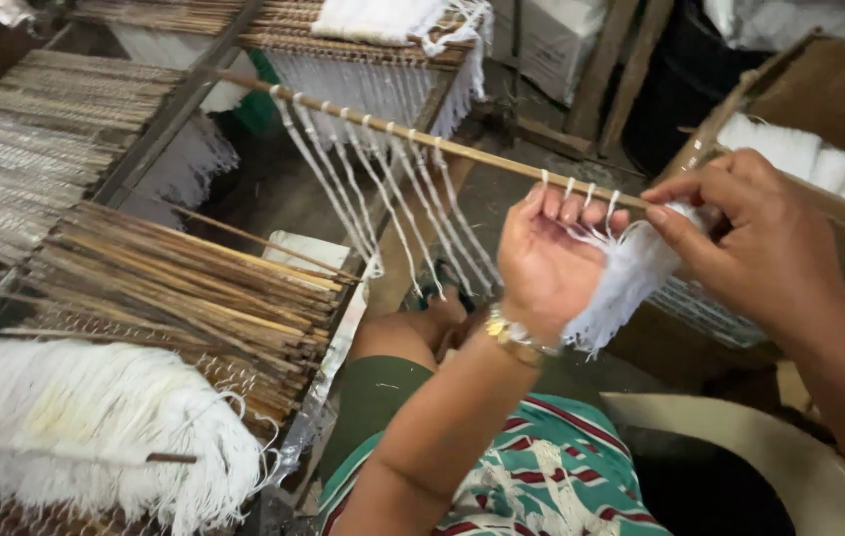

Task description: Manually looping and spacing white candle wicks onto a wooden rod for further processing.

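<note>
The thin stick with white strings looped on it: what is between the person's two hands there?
In the head view, a bunch of white strings fills the gap between the left hand and right hand, with several loops hanging from the stick.

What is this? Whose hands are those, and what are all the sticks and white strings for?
The camera sits on a person's head and looks down at their own two hands. The left hand holds a thin stick with white strings looped along it. The right hand pinches strings from a white bundle at the stick. Beside them lies a pile of bare sticks, and a fluffy heap of strings sits on a wire rack. A box on the right holds more white bundles.
</note>
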